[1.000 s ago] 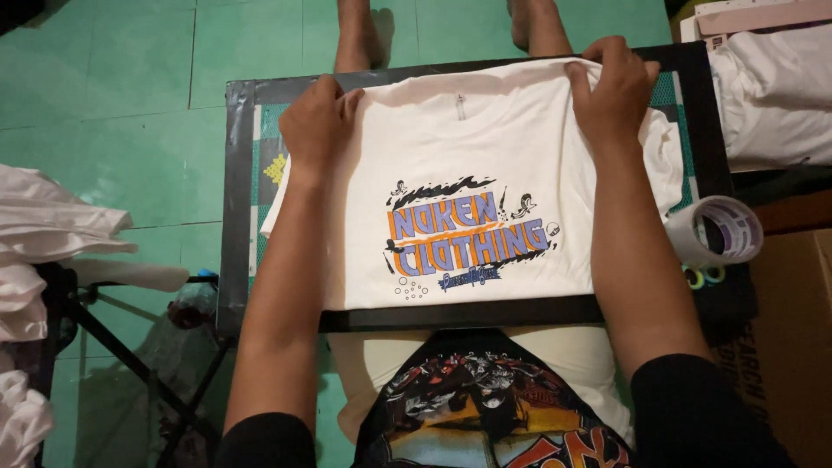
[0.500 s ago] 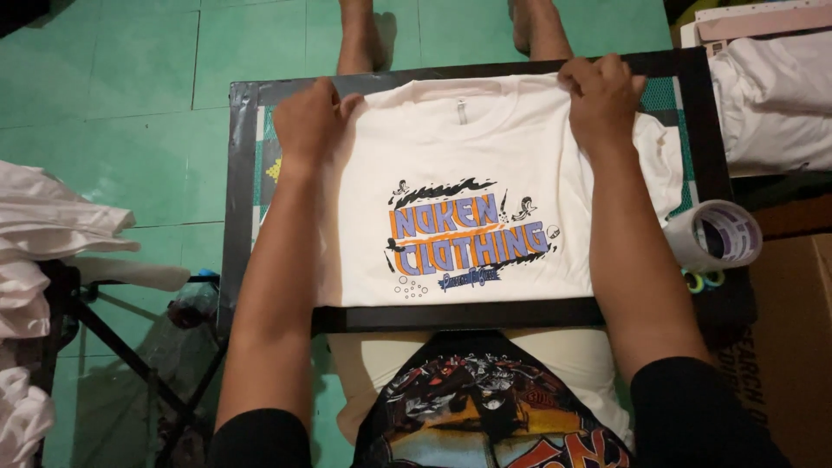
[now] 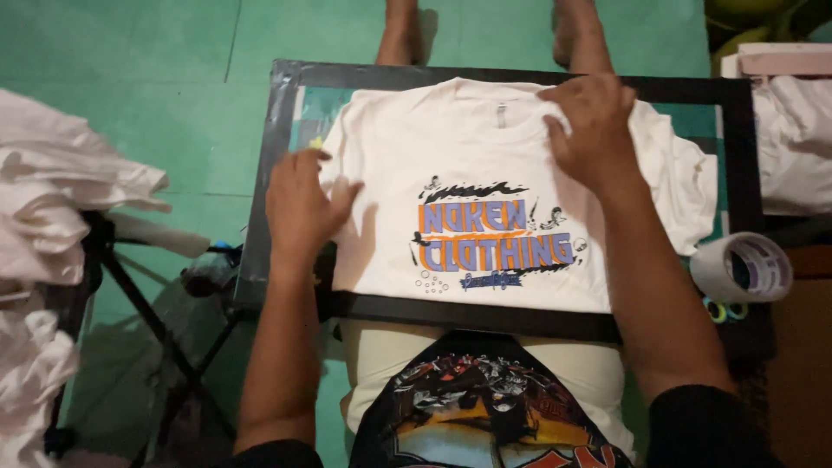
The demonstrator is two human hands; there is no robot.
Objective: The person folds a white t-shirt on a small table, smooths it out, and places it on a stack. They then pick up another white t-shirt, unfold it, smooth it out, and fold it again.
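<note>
Fingers of the left hand (image 3: 299, 208) and right hand (image 3: 594, 130) lie spread flat, gripping nothing, pressing the white cotton printed T-shirt (image 3: 485, 191) on the black-framed board (image 3: 260, 217). Uneven sliding could wrinkle its left near edge.

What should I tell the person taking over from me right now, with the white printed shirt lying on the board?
Left hand: flat, palm down on the left edge of the white T-shirt, holding nothing.
Right hand: flat on the shirt near its right shoulder, holding nothing.
The shirt lies face up on the black-framed board, its orange and purple print showing, its hem hanging over the near edge.
A tape roll sits at the right edge; a pile of white cloth lies to the left.
Done: shirt spread and printed.
Left: some wrinkles at the right sleeve to flatten.
</note>
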